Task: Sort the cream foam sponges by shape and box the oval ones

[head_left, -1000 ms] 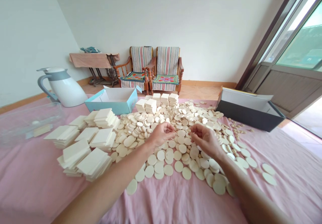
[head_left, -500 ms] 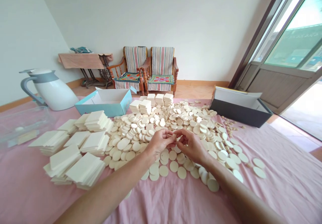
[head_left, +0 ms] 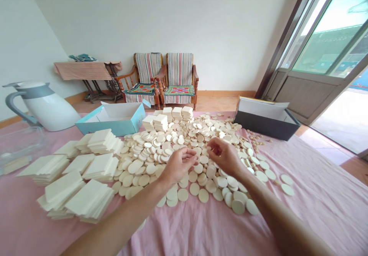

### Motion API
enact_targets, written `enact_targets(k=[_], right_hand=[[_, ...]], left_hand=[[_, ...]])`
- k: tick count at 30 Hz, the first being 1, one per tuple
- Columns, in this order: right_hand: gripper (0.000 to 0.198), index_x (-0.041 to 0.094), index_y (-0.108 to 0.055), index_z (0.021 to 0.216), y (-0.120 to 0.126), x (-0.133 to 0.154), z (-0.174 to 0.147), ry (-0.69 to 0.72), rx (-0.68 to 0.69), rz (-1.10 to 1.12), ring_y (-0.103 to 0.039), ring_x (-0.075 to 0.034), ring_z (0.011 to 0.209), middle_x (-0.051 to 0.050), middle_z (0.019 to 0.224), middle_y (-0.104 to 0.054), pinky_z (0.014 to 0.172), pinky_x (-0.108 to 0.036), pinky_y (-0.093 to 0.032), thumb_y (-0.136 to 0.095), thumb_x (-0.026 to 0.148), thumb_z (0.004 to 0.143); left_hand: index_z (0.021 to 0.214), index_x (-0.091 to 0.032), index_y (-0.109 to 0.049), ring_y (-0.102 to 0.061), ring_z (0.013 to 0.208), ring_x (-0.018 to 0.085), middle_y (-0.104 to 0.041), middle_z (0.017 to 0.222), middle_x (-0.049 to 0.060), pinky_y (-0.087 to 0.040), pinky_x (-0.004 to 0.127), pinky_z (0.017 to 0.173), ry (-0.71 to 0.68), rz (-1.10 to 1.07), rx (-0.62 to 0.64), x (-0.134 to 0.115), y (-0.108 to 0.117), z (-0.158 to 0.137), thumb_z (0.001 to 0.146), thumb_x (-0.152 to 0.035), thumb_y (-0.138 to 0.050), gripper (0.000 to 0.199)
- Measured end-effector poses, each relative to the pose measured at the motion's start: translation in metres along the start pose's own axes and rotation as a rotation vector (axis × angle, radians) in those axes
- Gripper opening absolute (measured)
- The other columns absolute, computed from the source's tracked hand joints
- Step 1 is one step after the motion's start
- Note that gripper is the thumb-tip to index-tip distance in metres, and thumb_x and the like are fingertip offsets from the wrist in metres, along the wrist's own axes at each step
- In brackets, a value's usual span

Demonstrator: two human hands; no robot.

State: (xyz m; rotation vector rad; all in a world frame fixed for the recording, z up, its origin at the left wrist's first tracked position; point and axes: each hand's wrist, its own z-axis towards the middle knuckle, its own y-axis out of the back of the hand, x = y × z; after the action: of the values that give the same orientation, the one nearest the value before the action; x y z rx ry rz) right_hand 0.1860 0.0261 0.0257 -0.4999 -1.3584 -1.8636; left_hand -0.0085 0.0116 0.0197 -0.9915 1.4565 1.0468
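Observation:
A wide heap of pale round wooden discs [head_left: 155,148] covers the middle of the pink cloth. Over the heap's near part, my left hand [head_left: 178,164] hovers with its fingers loosely bent and apart, and nothing shows in it. My right hand [head_left: 225,157] is a short gap to the right, above more discs. Its fingers are curled in, thumb and fingertips drawn together; whatever may be between them is too small to make out. Left of the heap lie stacks of square pale wooden tiles [head_left: 99,165], with smaller stacks of tiles [head_left: 160,121] at its far side.
Behind the tiles stand a light blue open box [head_left: 115,126] and a white jug [head_left: 50,108]. A clear plastic tray [head_left: 21,142] sits at far left. On the right is a black open box [head_left: 266,123] with tiny pale pieces [head_left: 255,139] near it. Two chairs [head_left: 179,75] stand beyond.
My hands were together at the fingertips and are now apart. The right moved slightly up and right, and the left hand's fingers loosened. The view turned a little to the right.

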Motion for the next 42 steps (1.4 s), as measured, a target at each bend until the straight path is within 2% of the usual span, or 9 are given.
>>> enact_targets(k=[6, 12, 16, 19, 22, 26, 31, 35, 42], right_hand=[[0.009, 0.019, -0.06, 0.071, 0.088, -0.102, 0.042, -0.278, -0.291, -0.513, -0.056, -0.016, 0.062, -0.003, 0.068, -0.064, 0.057, -0.025, -0.036, -0.057, 0.027, 0.069], [0.008, 0.019, -0.062, 0.068, 0.113, -0.176, 0.053, -0.507, -0.176, -0.763, -0.058, -0.02, 0.067, -0.007, 0.068, -0.065, 0.058, -0.028, -0.037, -0.058, 0.025, 0.068], [0.023, 0.017, -0.068, 0.085, 0.096, -0.15, 0.046, -0.388, -0.249, -0.726, -0.06, -0.021, 0.073, -0.01, 0.083, -0.067, 0.063, -0.029, -0.041, -0.054, 0.033, 0.077], [0.027, 0.018, -0.068, 0.089, 0.07, -0.101, 0.028, -0.167, -0.112, -0.554, -0.06, -0.017, 0.071, -0.007, 0.082, -0.067, 0.067, -0.028, -0.043, -0.047, 0.035, 0.083], [0.04, 0.021, -0.064, 0.109, 0.043, -0.052, 0.004, 0.047, 0.082, -0.555, -0.059, -0.023, 0.088, -0.009, 0.098, -0.066, 0.077, -0.034, -0.044, -0.054, 0.046, 0.081], [0.061, 0.024, -0.049, 0.131, 0.02, -0.016, -0.017, 0.08, 0.179, -0.704, -0.052, -0.029, 0.105, -0.014, 0.12, -0.055, 0.083, -0.04, -0.042, -0.06, 0.05, 0.077], [0.042, 0.023, -0.056, 0.122, 0.011, -0.006, -0.01, 0.023, 0.195, -0.772, -0.051, -0.028, 0.103, -0.015, 0.123, -0.052, 0.081, -0.038, -0.041, -0.057, 0.034, 0.081], [0.034, 0.019, -0.059, 0.117, 0.0, 0.003, 0.017, 0.129, 0.176, -0.657, -0.053, -0.024, 0.102, -0.012, 0.117, -0.057, 0.084, -0.034, -0.039, -0.054, 0.027, 0.084], [0.018, 0.016, -0.06, 0.091, -0.047, 0.01, 0.072, 0.188, 0.275, -0.706, -0.056, -0.02, 0.094, -0.01, 0.095, -0.062, 0.071, -0.027, -0.039, -0.042, 0.017, 0.09]], left_hand=[[0.09, -0.016, -0.062, -0.069, 0.083, 0.018, -0.07, 0.087, 0.006, -0.055, 0.03, 0.075, -0.184, 0.327, -0.103, 0.005, 0.036, -0.018, 0.081, -0.022, -0.057, 0.012], [0.088, -0.021, -0.067, -0.062, 0.092, 0.018, -0.069, 0.092, 0.003, -0.047, 0.034, 0.086, -0.44, 0.718, -0.077, 0.016, 0.038, -0.034, 0.082, -0.02, -0.058, 0.011], [0.097, -0.022, -0.067, -0.056, 0.104, 0.022, -0.067, 0.104, 0.004, -0.038, 0.04, 0.097, -0.587, 0.849, 0.093, 0.014, 0.025, -0.042, 0.08, -0.027, -0.066, 0.017], [0.106, -0.024, -0.063, -0.051, 0.111, 0.025, -0.064, 0.112, 0.006, -0.03, 0.048, 0.103, -0.615, 0.976, 0.181, 0.012, 0.019, -0.048, 0.076, -0.034, -0.071, 0.034], [0.105, -0.021, -0.06, -0.051, 0.109, 0.026, -0.063, 0.108, 0.007, -0.027, 0.05, 0.104, -0.628, 1.085, 0.175, 0.014, 0.018, -0.051, 0.078, -0.03, -0.068, 0.029], [0.088, -0.018, -0.058, -0.052, 0.098, 0.022, -0.06, 0.095, 0.005, -0.033, 0.044, 0.099, -0.6, 1.173, 0.09, 0.018, 0.024, -0.05, 0.08, -0.018, -0.06, 0.009], [0.078, -0.017, -0.056, -0.05, 0.087, 0.02, -0.056, 0.085, 0.004, -0.039, 0.041, 0.09, -0.553, 1.24, -0.007, 0.024, 0.039, -0.046, 0.081, -0.005, -0.047, 0.015], [0.081, -0.017, -0.058, -0.05, 0.084, 0.019, -0.057, 0.083, 0.004, -0.04, 0.04, 0.086, -0.521, 1.234, -0.029, 0.028, 0.044, -0.042, 0.082, -0.001, -0.043, 0.022], [0.091, -0.018, -0.061, -0.052, 0.098, 0.021, -0.062, 0.102, 0.005, -0.04, 0.04, 0.091, -0.581, 1.13, -0.096, 0.028, 0.05, -0.037, 0.085, -0.013, -0.053, 0.011]])
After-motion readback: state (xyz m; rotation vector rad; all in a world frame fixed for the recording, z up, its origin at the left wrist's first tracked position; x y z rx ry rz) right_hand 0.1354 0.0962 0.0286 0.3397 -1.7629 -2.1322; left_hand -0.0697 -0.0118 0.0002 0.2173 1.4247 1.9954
